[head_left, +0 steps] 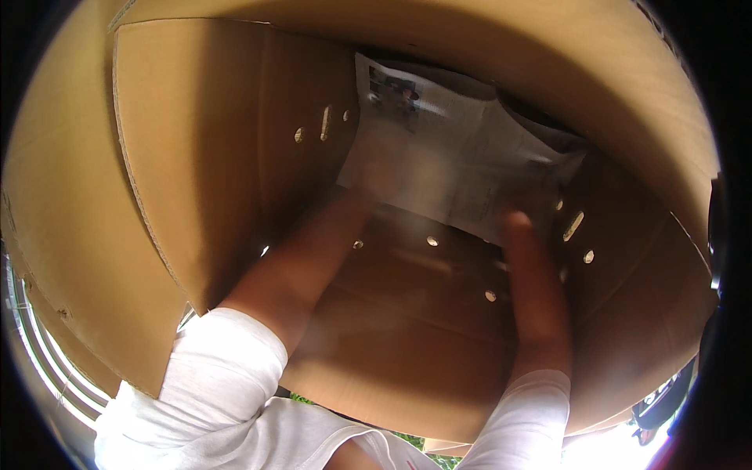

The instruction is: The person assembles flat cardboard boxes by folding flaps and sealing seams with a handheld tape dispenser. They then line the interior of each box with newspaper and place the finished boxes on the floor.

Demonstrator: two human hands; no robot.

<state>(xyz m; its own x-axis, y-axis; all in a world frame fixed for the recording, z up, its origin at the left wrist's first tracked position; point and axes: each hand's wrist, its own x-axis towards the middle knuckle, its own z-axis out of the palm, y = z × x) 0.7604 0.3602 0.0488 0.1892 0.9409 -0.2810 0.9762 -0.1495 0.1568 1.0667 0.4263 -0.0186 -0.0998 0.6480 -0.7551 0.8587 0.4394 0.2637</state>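
Note:
Both my arms reach deep into a large cardboard box [407, 345]. A sheet of newspaper [439, 149] with a dark picture in one corner lies spread at the bottom, its far edge lifted and wavy. My left hand [382, 174] is at the sheet's near left part, dim and smeared by motion. My right hand [526, 210] is at the near right corner of the sheet, also blurred in shadow. The fingers of both hands are too unclear to show whether they grip the paper or rest on it.
Round and slotted holes pierce the box walls, among them a left slot [326, 124] and a right slot [574, 225]. A tall cardboard flap [86, 196] stands at the left. Curved metal bars [59, 352] show outside the box at the lower left.

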